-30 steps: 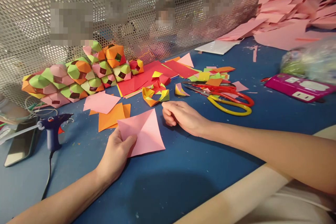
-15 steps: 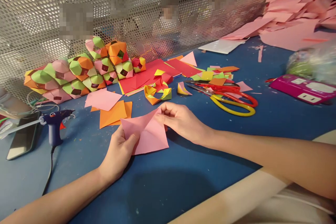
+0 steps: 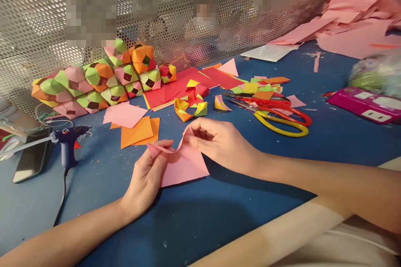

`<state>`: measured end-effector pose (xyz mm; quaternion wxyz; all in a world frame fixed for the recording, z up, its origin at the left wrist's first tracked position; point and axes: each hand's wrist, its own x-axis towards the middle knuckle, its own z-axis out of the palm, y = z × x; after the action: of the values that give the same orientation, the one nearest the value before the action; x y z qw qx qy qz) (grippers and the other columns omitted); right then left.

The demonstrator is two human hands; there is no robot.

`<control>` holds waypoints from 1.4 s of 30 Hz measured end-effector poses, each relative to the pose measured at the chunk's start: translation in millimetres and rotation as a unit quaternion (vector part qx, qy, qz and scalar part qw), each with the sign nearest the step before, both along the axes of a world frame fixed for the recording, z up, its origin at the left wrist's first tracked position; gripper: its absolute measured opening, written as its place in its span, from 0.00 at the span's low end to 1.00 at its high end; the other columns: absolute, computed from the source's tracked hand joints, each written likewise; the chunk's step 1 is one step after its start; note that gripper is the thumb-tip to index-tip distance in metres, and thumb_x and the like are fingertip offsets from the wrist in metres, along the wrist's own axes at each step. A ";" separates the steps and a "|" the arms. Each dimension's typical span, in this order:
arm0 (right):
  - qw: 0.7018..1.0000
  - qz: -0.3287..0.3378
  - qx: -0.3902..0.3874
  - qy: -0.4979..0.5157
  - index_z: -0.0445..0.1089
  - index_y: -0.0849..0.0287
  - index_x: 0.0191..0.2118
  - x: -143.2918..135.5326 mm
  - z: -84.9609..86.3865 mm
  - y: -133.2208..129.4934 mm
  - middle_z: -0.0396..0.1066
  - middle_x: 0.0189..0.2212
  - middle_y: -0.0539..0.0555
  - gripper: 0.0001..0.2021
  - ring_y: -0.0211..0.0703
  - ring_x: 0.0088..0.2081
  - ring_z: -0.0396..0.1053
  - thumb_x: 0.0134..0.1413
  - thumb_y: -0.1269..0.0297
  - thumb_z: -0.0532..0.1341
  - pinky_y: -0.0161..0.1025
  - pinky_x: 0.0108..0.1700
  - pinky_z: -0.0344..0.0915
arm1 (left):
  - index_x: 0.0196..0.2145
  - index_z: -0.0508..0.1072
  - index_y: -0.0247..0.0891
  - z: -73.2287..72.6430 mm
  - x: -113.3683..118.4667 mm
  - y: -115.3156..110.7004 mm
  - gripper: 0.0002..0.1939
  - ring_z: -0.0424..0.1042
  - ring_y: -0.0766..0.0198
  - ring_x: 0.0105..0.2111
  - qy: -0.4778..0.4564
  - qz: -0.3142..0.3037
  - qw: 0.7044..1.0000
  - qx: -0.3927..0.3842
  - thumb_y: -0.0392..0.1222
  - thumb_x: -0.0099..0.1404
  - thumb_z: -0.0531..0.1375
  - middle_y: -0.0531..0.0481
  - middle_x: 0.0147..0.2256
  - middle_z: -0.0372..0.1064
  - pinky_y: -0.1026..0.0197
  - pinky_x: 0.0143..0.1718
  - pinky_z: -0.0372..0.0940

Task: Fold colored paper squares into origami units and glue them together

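A pink square of paper is held between both hands above the blue table, its far edge bent into a curve. My left hand pinches its left side, thumb on the near face and fingers behind. At the upper right corner, my right hand grips the paper between thumb and fingertips. Just beyond the hands lies a partly joined ring of folded yellow, orange, red and green paper, with a small folded yellow and pink piece beside it. Orange squares and a pink sheet lie beyond my left hand.
Finished folded-paper balls are stacked against the perforated metal screen. A blue glue gun with its cord and a phone stand left. Scissors, paper scraps and a magenta power strip lie right.
The pink paper's far edge has gone from nearly flat to curled up. My left fingers have come over behind that edge, while my right hand keeps its corner. The view has shifted slightly.
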<state>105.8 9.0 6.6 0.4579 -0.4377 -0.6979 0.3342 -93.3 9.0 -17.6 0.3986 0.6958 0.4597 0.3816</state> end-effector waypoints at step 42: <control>0.987 0.141 -0.015 0.073 0.64 0.59 0.28 -40.4 -14.8 45.8 0.66 0.24 0.47 0.08 0.34 0.27 0.64 0.56 0.62 0.57 0.34 0.31 0.62 | 0.32 0.70 0.35 4.7 -7.3 20.5 0.13 0.62 0.68 0.24 -0.055 0.047 0.988 -0.136 0.49 0.57 0.60 0.53 0.26 0.66 0.68 0.23 0.57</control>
<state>65.4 54.9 -8.1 0.4493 -0.3160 -0.7123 0.4369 -100.6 29.5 -12.9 0.4954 0.5909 0.5171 0.3715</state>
